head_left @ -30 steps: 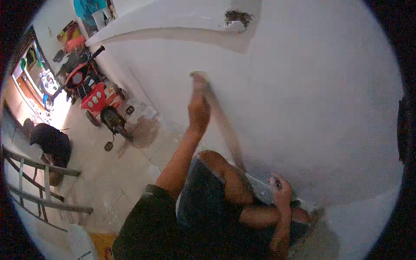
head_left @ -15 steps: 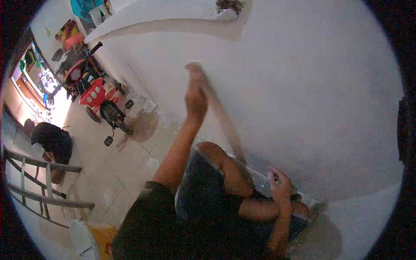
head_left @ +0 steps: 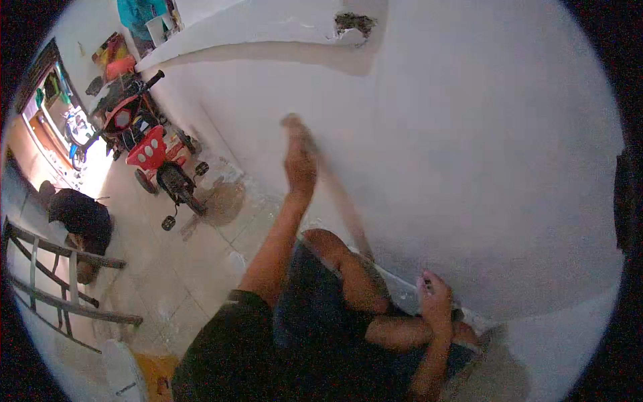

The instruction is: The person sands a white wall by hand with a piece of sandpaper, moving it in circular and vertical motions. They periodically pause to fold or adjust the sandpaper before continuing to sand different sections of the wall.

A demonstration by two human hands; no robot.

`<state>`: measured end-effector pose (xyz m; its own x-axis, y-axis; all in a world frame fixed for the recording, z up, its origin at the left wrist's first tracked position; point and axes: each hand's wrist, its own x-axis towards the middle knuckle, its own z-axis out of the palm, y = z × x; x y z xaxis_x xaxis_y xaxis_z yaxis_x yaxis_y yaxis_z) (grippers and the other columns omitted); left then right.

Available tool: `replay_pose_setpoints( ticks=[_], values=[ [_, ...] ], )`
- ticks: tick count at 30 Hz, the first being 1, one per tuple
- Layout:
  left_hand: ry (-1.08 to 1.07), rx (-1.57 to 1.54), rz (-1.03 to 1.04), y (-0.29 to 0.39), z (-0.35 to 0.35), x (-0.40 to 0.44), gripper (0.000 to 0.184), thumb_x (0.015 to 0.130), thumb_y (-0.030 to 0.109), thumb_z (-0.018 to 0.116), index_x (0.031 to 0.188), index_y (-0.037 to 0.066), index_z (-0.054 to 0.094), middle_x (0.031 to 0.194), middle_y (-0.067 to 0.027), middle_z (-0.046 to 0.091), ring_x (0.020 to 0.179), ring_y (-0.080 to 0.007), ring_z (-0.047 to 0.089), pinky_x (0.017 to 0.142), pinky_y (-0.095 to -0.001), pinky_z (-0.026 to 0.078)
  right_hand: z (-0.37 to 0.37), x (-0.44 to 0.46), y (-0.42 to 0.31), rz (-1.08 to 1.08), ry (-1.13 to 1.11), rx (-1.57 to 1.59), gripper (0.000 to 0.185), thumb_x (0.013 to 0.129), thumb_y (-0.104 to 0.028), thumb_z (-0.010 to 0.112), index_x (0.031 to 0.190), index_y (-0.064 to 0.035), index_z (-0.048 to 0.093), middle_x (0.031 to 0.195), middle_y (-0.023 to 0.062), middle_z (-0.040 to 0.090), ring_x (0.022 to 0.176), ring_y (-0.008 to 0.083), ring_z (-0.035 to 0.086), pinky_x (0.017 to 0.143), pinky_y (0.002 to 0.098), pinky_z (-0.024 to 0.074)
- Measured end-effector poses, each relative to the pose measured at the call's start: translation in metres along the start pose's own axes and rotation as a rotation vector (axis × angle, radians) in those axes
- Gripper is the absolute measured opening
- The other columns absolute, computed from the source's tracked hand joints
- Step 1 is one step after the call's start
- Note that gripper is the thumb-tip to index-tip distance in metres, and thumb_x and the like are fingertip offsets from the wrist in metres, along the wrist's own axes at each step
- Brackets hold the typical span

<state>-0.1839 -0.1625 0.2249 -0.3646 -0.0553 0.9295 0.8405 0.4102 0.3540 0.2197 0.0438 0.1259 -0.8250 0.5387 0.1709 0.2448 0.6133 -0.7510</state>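
Beside the white wall (head_left: 469, 167), what is the left hand (head_left: 301, 167) doing up there?

"It reaches out on a long, nearly straight arm, and the tips seem to touch the wall. Maybe the arm is long so the body can sit low by the wall's foot."

"Are its fingers (head_left: 291, 122) open?"

"They look close together, but they are blurry. I can't tell how far they are open, or if something thin is pinched in them."

"And the right hand (head_left: 437, 301)?"

"It is bent up near the wall's bottom edge, with its arm by the bent legs. Maybe it leans there to keep steady. Its fingers are partly curled, with a dark bit between them. I can't tell if that is a thing or just shade."

"What else is near the wall?"

"A red trike (head_left: 149, 153) is by its far end. A broken hole (head_left: 355, 24) shows in the ledge above the hand. A frame with bars (head_left: 100, 313) is across the floor from the wall, maybe so there is room to sit."
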Motion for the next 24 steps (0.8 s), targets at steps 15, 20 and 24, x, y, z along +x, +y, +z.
replay_pose_setpoints(
  ticks=[15,20,24],
  values=[
    [-0.009,0.068,0.145,0.005,-0.006,0.019,0.054,0.091,-0.007,0.049,0.145,-0.003,0.048,0.137,-0.0286,0.058,0.119,-0.0416,0.064,0.092,-0.0446,0.054,-0.005,-0.005,-0.029,0.097,-0.116,0.002,0.033,0.098,-0.021,0.064,0.128,-0.0089,0.068,0.110,0.0173,0.073,0.099,0.0290,0.071,0.092,0.0395,0.0538],
    [0.209,0.134,-0.138,-0.020,-0.006,0.098,0.039,0.100,0.002,0.050,0.138,-0.005,0.054,0.111,-0.0262,0.071,0.097,-0.0401,0.072,0.079,-0.0451,0.056,-0.007,-0.003,-0.028,0.089,-0.100,0.012,0.034,0.097,-0.020,0.064,0.128,-0.0051,0.068,0.111,0.0192,0.073,0.103,0.0284,0.070,0.092,0.0395,0.0533],
    [0.098,-0.019,0.026,0.064,0.017,0.051,0.039,0.101,0.001,0.048,0.140,0.000,0.055,0.132,-0.0272,0.062,0.110,-0.0375,0.069,0.083,-0.0450,0.056,-0.010,-0.004,-0.043,0.014,-0.074,0.019,0.033,0.097,-0.019,0.065,0.126,-0.0044,0.068,0.111,0.0194,0.073,0.101,0.0295,0.071,0.091,0.0395,0.0539]
  ],
)
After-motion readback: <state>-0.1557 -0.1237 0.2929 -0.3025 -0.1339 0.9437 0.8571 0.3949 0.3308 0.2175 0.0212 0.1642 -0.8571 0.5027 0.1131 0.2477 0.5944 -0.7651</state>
